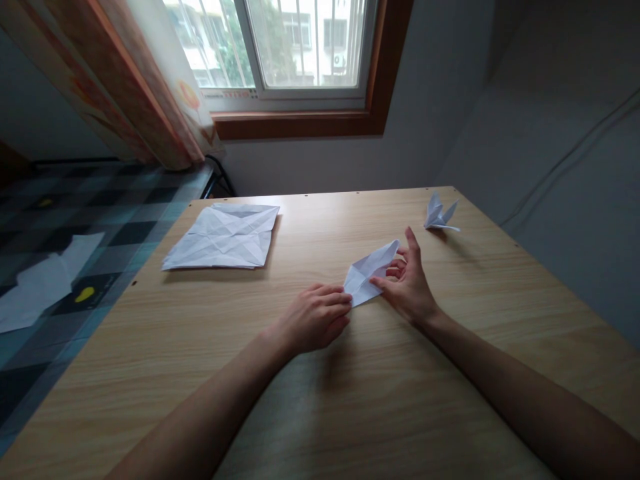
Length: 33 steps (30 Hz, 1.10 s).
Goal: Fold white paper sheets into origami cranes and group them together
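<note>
A small white folded paper piece [369, 272] lies on the wooden table [350, 373] between my hands. My left hand [315, 319] has its fingers curled and pinches the near left corner of the piece. My right hand [407, 280] grips the right side, thumb on the paper and index finger raised behind it. A finished white folded paper figure [440, 217] stands at the far right of the table, apart from both hands.
A creased white sheet stack [225, 237] lies flat at the far left of the table. Left of the table is a checked bed cover [75, 240] with a white paper [40, 283] on it. A window and curtain [165, 87] are behind.
</note>
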{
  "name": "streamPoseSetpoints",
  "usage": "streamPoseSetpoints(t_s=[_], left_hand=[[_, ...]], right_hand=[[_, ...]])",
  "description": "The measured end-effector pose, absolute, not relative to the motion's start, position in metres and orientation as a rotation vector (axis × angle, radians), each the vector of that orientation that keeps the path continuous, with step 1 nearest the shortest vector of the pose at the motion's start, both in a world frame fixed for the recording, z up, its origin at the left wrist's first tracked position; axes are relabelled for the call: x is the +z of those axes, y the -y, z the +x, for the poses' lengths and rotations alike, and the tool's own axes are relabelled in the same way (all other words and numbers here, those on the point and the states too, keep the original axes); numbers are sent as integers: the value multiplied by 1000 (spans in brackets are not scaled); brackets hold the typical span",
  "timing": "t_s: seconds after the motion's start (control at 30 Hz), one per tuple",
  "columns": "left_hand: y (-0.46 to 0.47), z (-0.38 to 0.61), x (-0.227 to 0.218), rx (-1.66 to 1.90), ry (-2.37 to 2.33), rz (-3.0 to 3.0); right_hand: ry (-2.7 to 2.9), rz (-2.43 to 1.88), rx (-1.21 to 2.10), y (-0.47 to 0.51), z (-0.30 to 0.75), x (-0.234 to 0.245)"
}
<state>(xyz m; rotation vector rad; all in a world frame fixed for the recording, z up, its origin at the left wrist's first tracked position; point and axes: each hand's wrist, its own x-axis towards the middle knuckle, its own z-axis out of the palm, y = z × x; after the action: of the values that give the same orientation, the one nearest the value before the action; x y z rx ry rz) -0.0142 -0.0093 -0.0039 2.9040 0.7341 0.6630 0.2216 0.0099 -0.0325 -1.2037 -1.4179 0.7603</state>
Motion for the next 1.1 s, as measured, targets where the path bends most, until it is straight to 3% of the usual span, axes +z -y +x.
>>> streamPoseSetpoints(t_s=[0.17,0.67,0.77,1.1], left_hand=[[9,-14,-3,663,-735,2900],[9,-13,-4,646,-743,2895],[10,-14,-4,650,-751,2887],[10,-15,-3,664,-744,2883]], right_hand=[[1316,-1097,941,-3,211,-29],[1370,-1141,820,-8,219,-26],[1544,-1023,688,-10,234,-15],[2303,-1051,728,-42,277,35]])
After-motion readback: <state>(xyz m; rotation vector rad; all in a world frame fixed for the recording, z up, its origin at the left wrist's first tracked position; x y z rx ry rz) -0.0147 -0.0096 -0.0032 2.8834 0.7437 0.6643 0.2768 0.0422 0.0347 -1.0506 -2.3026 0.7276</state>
